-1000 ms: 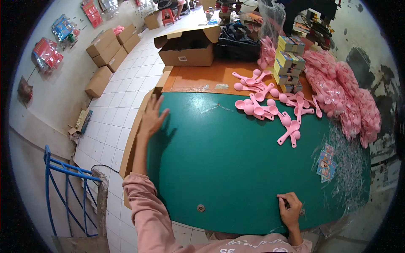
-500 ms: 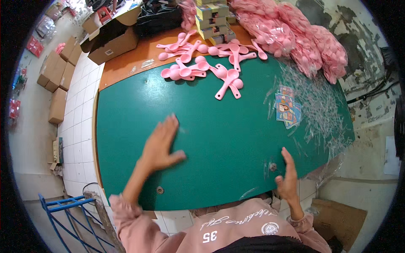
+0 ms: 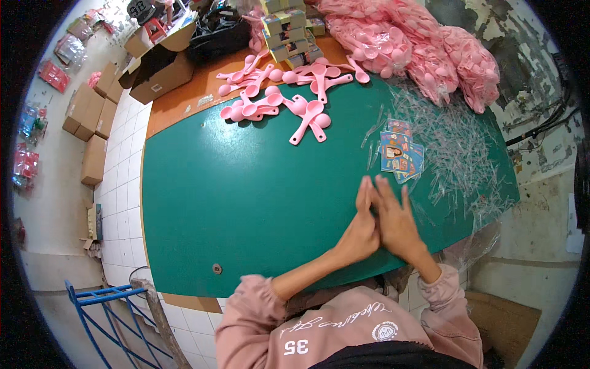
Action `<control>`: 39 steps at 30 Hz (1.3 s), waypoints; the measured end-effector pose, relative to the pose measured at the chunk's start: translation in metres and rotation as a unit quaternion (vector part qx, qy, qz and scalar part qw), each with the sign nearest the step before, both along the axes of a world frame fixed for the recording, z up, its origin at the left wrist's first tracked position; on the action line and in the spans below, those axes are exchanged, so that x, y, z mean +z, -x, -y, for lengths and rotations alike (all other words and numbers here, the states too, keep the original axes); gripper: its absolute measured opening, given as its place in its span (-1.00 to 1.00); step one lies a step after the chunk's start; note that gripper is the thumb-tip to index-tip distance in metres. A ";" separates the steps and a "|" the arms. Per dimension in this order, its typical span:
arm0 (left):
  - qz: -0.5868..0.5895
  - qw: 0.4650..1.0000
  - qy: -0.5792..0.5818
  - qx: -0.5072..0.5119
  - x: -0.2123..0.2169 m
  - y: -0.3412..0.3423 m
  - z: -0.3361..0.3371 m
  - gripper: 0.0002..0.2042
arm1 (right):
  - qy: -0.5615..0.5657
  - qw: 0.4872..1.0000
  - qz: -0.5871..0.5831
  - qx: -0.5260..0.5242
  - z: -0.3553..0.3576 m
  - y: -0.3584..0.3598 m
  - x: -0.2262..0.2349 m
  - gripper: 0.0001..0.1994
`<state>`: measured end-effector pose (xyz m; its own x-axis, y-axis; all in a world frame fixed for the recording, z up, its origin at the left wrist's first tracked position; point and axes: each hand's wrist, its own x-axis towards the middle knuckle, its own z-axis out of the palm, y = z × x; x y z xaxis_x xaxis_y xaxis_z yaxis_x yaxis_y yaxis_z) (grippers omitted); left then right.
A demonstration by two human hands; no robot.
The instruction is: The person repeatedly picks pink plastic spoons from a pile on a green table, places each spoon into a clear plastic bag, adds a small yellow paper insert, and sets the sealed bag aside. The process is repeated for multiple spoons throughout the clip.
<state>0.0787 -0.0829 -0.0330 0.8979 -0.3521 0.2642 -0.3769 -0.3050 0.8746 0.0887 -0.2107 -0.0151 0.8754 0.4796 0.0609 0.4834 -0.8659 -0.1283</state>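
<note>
My left hand (image 3: 358,236) and my right hand (image 3: 398,229) meet palm to palm over the near right part of the green tabletop (image 3: 246,203). Their fingers are stretched out and I see nothing held, though the gap between the palms is hidden. Just beyond my fingertips lies a small pile of colourful printed cards (image 3: 399,152). Thin clear plastic strips (image 3: 458,147) are strewn right of the cards. Toward the far edge, loose pink spoons (image 3: 310,117) lie in overlapping groups.
Clear bags full of pink spoons (image 3: 424,52) are heaped at the far right. Stacked small boxes (image 3: 286,34) stand at the back, with an open cardboard box (image 3: 161,77) to their left. A blue metal frame (image 3: 107,298) stands on the floor at the near left.
My left hand has swept right across the tabletop to meet my right hand, which has moved slightly left and farther from me. The whole view has shifted a little.
</note>
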 end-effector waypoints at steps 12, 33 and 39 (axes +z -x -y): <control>-0.191 0.856 0.479 0.044 0.063 -0.072 -0.042 -0.48 | -0.127 0.981 0.140 0.033 0.040 -0.024 0.043 -0.81; -0.130 0.900 0.214 0.358 0.052 0.072 -0.189 -0.80 | -0.137 0.963 0.056 -0.224 0.327 -0.212 0.102 -0.73; -0.127 0.847 0.160 0.492 0.054 0.111 -0.228 -0.82 | -0.339 0.878 -0.218 -0.258 0.292 -0.207 0.100 -0.68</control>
